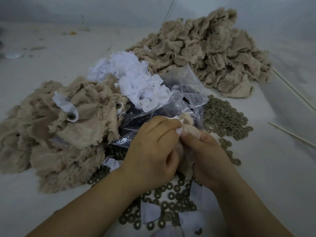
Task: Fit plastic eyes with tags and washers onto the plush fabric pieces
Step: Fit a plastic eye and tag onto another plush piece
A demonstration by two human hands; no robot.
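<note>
Both hands meet low in the middle of the view, working one beige plush piece (189,132) between them. The left hand (152,151) has its fingers (164,127) curled over the top of the piece, pinching a white tag (178,130) against the fabric. The right hand (207,154) grips the piece from the other side, its thumb laid along the fabric and touching the tag's edge. The rest of the piece hangs down between the two palms. No eye can be made out on it; the fingers cover that spot.

Just behind the hands lies a clear plastic bag (179,93), crumpled and open, with small dark parts (135,117) inside it; they are too small to tell apart. A heap of white tags (130,74) rests on and behind the bag.

Left of the bag sits a pile of plush pieces (51,134), some with tags and eye posts showing. A second, larger pile (205,53) lies far right. Loose grey-green washers (224,117) are scattered on the pale table (42,65) right of the bag and under the wrists, mixed there with a few stray tags. Thin pale sticks (294,89) lie at the right edge.
</note>
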